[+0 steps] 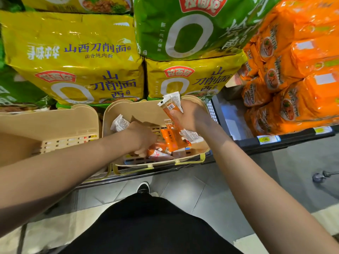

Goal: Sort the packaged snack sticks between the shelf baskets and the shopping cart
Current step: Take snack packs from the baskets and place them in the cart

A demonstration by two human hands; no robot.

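Shelf-edge stock, as your head camera is showing it: your right hand (187, 116) is gripping a small bunch of orange snack sticks (171, 107) with white barcode ends, thumb lying across the wrappers, and is holding them tilted above the far right corner of the right-hand beige basket (126, 110). Your left hand (142, 137) is reaching down into that same basket with knuckles up and fingers curling into the loose packets; whether it is actually pinching one I cannot tell. More orange snack packets (172, 138) are lying jumbled on the basket floor between your two hands, and a white-wrapped packet (120, 123) is resting against the left inner wall, just beside your left hand. A second beige basket (49, 123) is sitting touching the first on its left; your left forearm is crossing over its front. Behind the baskets, large yellow noodle bags (73, 57) and a green noodle bag (190, 28) are stacking up, with orange noodle multipacks (297, 70) piling on the shelf to the right, above a price tag (265, 139). Your black shoe (143, 187) is showing on the grey floor below
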